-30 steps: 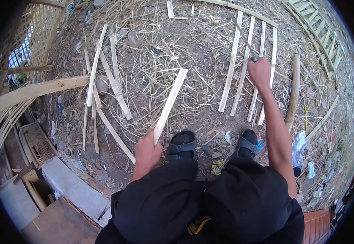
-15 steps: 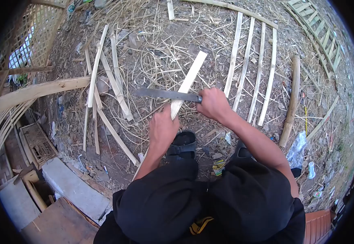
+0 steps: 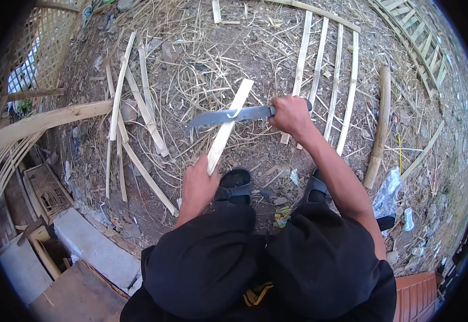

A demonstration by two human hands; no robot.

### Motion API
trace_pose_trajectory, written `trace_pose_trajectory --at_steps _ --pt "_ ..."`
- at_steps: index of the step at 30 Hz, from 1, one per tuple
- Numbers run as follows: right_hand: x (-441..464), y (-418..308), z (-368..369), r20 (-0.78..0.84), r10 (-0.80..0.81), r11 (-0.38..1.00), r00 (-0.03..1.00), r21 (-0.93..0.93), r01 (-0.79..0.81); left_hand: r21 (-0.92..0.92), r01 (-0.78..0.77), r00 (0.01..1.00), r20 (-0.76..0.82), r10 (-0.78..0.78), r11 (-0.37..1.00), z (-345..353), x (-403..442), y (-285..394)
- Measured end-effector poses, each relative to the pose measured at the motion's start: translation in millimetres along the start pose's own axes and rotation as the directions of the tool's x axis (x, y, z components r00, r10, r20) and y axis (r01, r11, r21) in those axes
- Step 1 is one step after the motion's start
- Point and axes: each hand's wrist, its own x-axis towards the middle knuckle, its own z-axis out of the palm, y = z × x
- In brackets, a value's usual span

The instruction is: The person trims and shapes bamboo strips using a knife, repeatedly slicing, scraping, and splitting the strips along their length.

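My left hand (image 3: 199, 181) is closed round the near end of a pale bamboo strip (image 3: 223, 140), which slants up and away to the right. A machete (image 3: 251, 113) with a dark handle is gripped in my right hand (image 3: 292, 115). Its long grey blade lies across the strip, pointing left, and a thin curled shaving (image 3: 236, 114) shows at the blade where the two meet. Both hands are in front of my knees, above the ground.
Several bamboo strips (image 3: 147, 110) lie to the left beside a thick wooden beam (image 3: 56, 119). On the right are a slatted bamboo frame (image 3: 303, 53), a bamboo pole (image 3: 380, 129) and a clear plastic bag (image 3: 388, 190). Shavings litter the ground. Concrete slabs (image 3: 95, 244) are at lower left.
My left hand has drawn back toward me with the strip. My right hand has moved up and slightly right, so the blade now crosses farther along the strip, with a curled shaving showing.
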Motion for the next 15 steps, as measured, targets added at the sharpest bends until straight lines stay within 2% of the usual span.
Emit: trace_pose_trajectory --at_steps 2,3,4,5,6,7,8,10,11,13,14,15 --pt "7.5 16.0 -12.5 0.062 0.219 0.976 0.974 -0.021 -0.218 -0.014 0.010 1.000 -0.017 -0.010 1.000 1.3 -17.8 -18.9" --pt "5.0 45.8 -10.5 -0.095 0.425 0.905 0.900 0.070 -0.420 -0.007 0.011 1.000 -0.021 -0.011 1.000 -1.8 -37.1 -38.8" --pt "7.5 87.1 -25.3 -0.251 0.713 0.701 0.654 0.269 -0.661 0.000 0.005 0.999 -0.041 -0.005 1.000 -9.4 -44.1 -50.2" --pt "0.0 135.7 -50.0 -0.284 0.781 0.622 0.556 0.267 -0.736 0.011 0.007 0.999 -0.049 -0.006 1.000 -18.8 -49.7 -61.9" --pt "-9.2 144.1 -84.3 -0.355 0.773 0.613 0.525 0.204 -0.764 -0.012 0.127 0.991 -0.026 -0.128 0.992 -29.8 -59.3 -68.8" --pt "-8.0 134.5 -102.6 -0.455 0.668 0.713 0.589 0.167 -0.680 -0.034 0.252 0.968 0.006 -0.252 0.967 -36.0 -69.3 -72.7" --pt "-7.8 124.6 -108.4 -0.547 0.549 0.798 0.632 0.119 -0.591 -0.028 0.271 0.963 0.008 -0.271 0.962 -35.7 -70.6 -75.3" --pt "5.2 73.0 -101.2 -0.393 0.556 0.830 0.732 0.312 -0.463 -0.250 0.270 0.961 0.137 -0.242 0.930 -24.8 -43.8 -72.0" --pt "7.0 44.8 -90.9 -0.252 0.515 0.830 0.819 0.387 -0.402 -0.424 0.348 0.935 0.228 -0.273 0.836 -17.0 -33.3 -58.4" --pt "1.2 -7.2 -64.6 -0.097 0.334 0.891 0.938 0.356 -0.280 -0.482 0.326 0.939 0.268 -0.217 0.813 -10.5 -15.2 -30.5" --pt "-2.7 -26.7 -53.3 -0.040 0.183 0.952 0.982 0.257 -0.167 -0.531 0.307 0.939 0.303 -0.161 0.790 -9.5 -5.8 -17.9" --pt "-6.3 -39.4 -36.6 0.033 0.128 0.955 0.991 0.267 -0.132 -0.536 0.304 0.940 0.304 -0.156 0.788 -9.4 1.5 -6.7"
